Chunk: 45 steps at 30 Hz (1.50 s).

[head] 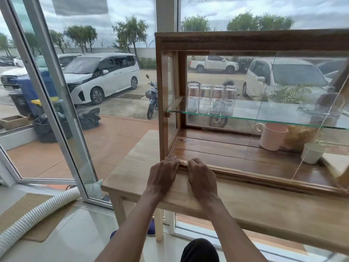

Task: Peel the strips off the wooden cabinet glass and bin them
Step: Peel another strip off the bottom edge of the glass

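Both hands, left hand (162, 172) and right hand (201, 176), curl side by side on the wooden cabinet's (251, 41) bottom front rail, pinching one strip (183, 164) between them. Four glass jars (212, 100) sit on the shelf, two cups (273, 136) below, all on the table (136, 167).

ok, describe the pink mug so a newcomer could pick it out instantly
Find the wooden cabinet on the table. On its bottom floor, under the glass shelf, stands the pink mug, handle left. It is taller and pinker than the pale cup to its right.
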Each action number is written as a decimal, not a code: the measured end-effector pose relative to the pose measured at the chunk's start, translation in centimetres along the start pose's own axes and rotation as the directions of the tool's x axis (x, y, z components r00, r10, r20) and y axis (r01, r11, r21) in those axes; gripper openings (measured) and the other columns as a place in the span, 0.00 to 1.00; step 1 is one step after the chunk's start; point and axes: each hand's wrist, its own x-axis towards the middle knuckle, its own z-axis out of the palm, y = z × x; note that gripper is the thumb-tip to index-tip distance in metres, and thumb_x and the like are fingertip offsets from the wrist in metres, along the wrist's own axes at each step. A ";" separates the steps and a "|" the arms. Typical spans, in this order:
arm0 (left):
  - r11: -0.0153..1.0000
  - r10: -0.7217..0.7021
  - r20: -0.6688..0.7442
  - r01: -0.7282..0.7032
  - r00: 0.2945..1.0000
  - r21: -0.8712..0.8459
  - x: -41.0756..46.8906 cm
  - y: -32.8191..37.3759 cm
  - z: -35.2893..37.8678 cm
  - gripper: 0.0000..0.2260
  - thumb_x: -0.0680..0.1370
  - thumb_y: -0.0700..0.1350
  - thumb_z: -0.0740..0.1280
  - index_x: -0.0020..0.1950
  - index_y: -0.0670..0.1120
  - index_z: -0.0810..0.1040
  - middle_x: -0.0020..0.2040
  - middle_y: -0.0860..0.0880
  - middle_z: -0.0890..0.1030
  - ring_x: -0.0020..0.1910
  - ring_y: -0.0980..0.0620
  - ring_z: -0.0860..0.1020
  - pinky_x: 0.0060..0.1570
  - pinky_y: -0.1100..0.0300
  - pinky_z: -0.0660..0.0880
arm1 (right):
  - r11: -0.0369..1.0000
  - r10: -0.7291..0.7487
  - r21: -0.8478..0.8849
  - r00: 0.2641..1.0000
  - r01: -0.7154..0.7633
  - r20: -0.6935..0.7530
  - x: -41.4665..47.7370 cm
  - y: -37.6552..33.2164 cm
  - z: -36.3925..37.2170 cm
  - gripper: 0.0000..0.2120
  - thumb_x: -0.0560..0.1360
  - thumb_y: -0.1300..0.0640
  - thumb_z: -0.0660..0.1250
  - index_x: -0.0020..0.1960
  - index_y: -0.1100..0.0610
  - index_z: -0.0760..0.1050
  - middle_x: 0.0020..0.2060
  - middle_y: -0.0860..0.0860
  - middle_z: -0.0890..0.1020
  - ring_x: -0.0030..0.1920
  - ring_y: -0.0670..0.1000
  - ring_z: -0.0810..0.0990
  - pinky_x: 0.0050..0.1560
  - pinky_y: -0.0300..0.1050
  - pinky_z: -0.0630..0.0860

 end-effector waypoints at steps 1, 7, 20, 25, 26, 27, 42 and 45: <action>1.000 0.003 -0.014 -0.003 1.000 -0.007 0.0 0.0 0.0 0.08 0.83 0.46 0.63 0.57 0.48 0.81 0.59 0.51 0.84 0.54 0.43 0.83 0.44 0.47 0.81 | 1.000 0.002 0.002 1.000 -0.002 -0.009 0.0 0.0 0.0 0.07 0.82 0.57 0.60 0.49 0.53 0.77 0.52 0.47 0.81 0.46 0.56 0.85 0.40 0.49 0.81; 0.999 -0.002 -0.037 0.001 0.999 -0.047 0.1 0.0 0.1 0.08 0.83 0.45 0.64 0.57 0.46 0.82 0.59 0.50 0.82 0.49 0.42 0.84 0.44 0.46 0.81 | 1.000 0.007 -0.003 0.999 -0.007 -0.032 -0.1 -0.2 -0.4 0.09 0.83 0.55 0.60 0.49 0.54 0.78 0.50 0.48 0.82 0.45 0.56 0.85 0.40 0.48 0.79; 0.997 0.002 -0.101 -0.010 0.995 -0.074 0.2 -0.3 0.1 0.04 0.82 0.42 0.67 0.50 0.45 0.81 0.53 0.50 0.83 0.44 0.45 0.84 0.40 0.49 0.82 | 0.998 0.036 0.047 0.997 -0.033 -0.062 -0.4 -0.4 -0.8 0.07 0.81 0.58 0.63 0.47 0.55 0.79 0.46 0.48 0.83 0.42 0.56 0.85 0.38 0.48 0.79; 0.996 -0.014 -0.154 0.000 0.988 -0.094 -0.5 -0.3 -0.4 0.03 0.81 0.41 0.69 0.51 0.45 0.82 0.50 0.50 0.83 0.41 0.46 0.83 0.37 0.50 0.82 | 0.997 0.033 0.079 0.996 -0.026 -0.080 -0.7 -0.6 -1.4 0.06 0.81 0.57 0.65 0.49 0.55 0.80 0.46 0.48 0.83 0.41 0.54 0.85 0.38 0.45 0.79; 0.994 -0.031 -0.163 0.013 0.986 -0.111 -0.8 -0.4 -0.6 0.03 0.81 0.42 0.69 0.51 0.45 0.82 0.49 0.50 0.84 0.41 0.46 0.83 0.37 0.50 0.82 | 0.996 0.033 0.086 0.996 -0.026 -0.084 -0.7 -0.7 -1.4 0.05 0.80 0.57 0.66 0.50 0.55 0.81 0.46 0.48 0.83 0.41 0.54 0.85 0.38 0.45 0.80; 0.992 -0.042 -0.177 0.020 0.983 -0.122 -1.2 -0.6 -1.0 0.03 0.80 0.42 0.70 0.51 0.45 0.83 0.49 0.50 0.84 0.41 0.46 0.83 0.36 0.51 0.81 | 0.995 0.033 0.094 0.996 -0.025 -0.087 -0.7 -0.8 -1.5 0.05 0.80 0.57 0.66 0.50 0.55 0.81 0.45 0.47 0.83 0.41 0.53 0.86 0.38 0.46 0.80; 0.860 -0.509 -0.348 0.485 0.787 -0.160 -14.9 -13.9 -10.4 0.03 0.77 0.44 0.74 0.50 0.47 0.85 0.47 0.49 0.85 0.40 0.45 0.83 0.38 0.57 0.77 | 0.954 -0.141 0.258 0.988 0.153 -0.063 -2.7 -14.5 1.4 0.05 0.76 0.52 0.73 0.47 0.54 0.83 0.40 0.49 0.87 0.39 0.49 0.85 0.36 0.36 0.68; 0.832 -0.545 -0.386 0.536 0.745 -0.142 -16.7 -16.5 -12.9 0.03 0.77 0.42 0.75 0.49 0.45 0.86 0.46 0.47 0.85 0.40 0.45 0.83 0.38 0.60 0.73 | 0.934 -0.194 0.301 0.981 0.191 -0.022 -3.7 -18.4 3.1 0.05 0.77 0.53 0.72 0.48 0.53 0.83 0.42 0.49 0.86 0.41 0.51 0.85 0.36 0.40 0.72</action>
